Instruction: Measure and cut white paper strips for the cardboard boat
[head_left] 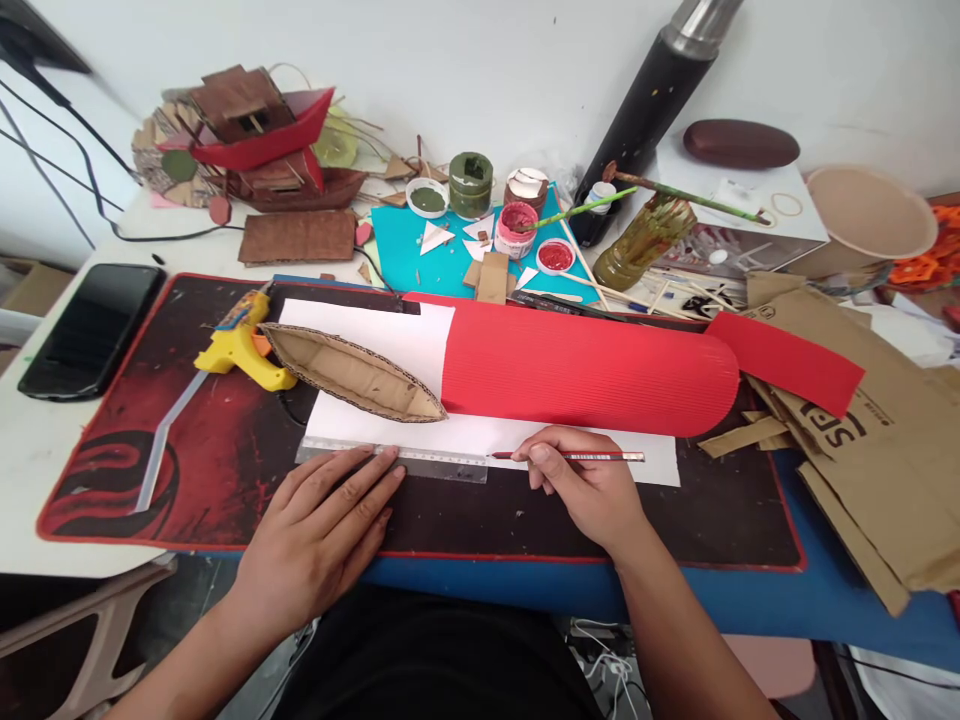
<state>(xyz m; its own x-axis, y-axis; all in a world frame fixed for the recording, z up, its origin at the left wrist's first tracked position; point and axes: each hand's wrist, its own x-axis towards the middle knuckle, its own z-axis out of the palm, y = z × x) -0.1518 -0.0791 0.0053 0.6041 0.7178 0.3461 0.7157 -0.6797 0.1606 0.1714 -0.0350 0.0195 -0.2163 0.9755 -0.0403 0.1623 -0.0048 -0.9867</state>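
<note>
My left hand [322,525] lies flat, fingers stretched, pressing on a clear ruler [442,467] along the near edge of a white sheet [360,430]. Between the fingers of my right hand [577,480] is a dark red pencil [600,456], its tip pointing left near the ruler's right end. A boat-shaped cardboard hull [352,375] rests on the white sheet's left part. Over the right part of that sheet lies a red corrugated sheet [577,365] with a curled right end.
A yellow glue gun [244,350] and a phone [90,330] lie at left. Model boats [262,140], paint jars [471,185] and a black flask [637,120] stand at the back. Cardboard pieces [885,450] and a red strip [787,360] lie at right.
</note>
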